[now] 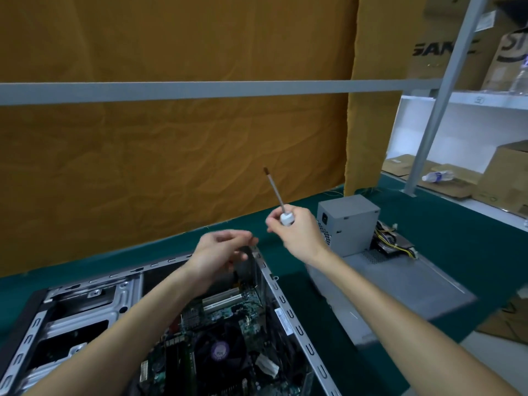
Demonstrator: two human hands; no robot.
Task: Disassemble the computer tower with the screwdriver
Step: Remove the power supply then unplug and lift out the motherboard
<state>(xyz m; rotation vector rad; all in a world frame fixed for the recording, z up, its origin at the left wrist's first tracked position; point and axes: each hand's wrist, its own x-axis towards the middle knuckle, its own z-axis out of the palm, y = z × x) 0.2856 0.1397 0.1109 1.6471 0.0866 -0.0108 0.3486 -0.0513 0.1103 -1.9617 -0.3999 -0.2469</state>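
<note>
1. An open grey metal computer tower (274, 284) lies on its side on a dark green table mat (471, 232), filling the lower left of the view. Its side panel is off, so the green motherboard (225, 312) shows, with a black round cooling fan (220, 350) bearing a purple centre label, and white expansion slots further back.
2. The empty silver drive bays (80, 307) sit at the left end of the case.
3. The left hand (217, 252) hangs above the far upper corner of the case. It is motion-blurred; the fingers look loosely curled with the tips drawn toward the thumb, and whether they pinch something small cannot be told.
4. The right hand (297, 232) is raised above the mat, just right of the left hand and apart from it. Its fingers and thumb are wrapped around the white handle of a slim screwdriver (275, 192), whose thin metal shaft points up and slightly left, the dark tip clear of everything, against the orange cloth backdrop (171, 167).
5. A flat grey metal side panel (400, 284) lies on the mat right of the tower.
6. A grey box-shaped power supply (348, 221) stands on the panel's far end, with a bundle of yellow and black wires (394, 241) trailing at its right.
7. White metal shelving (463, 101) holding brown cardboard boxes (508, 178) fills the far right.
</note>
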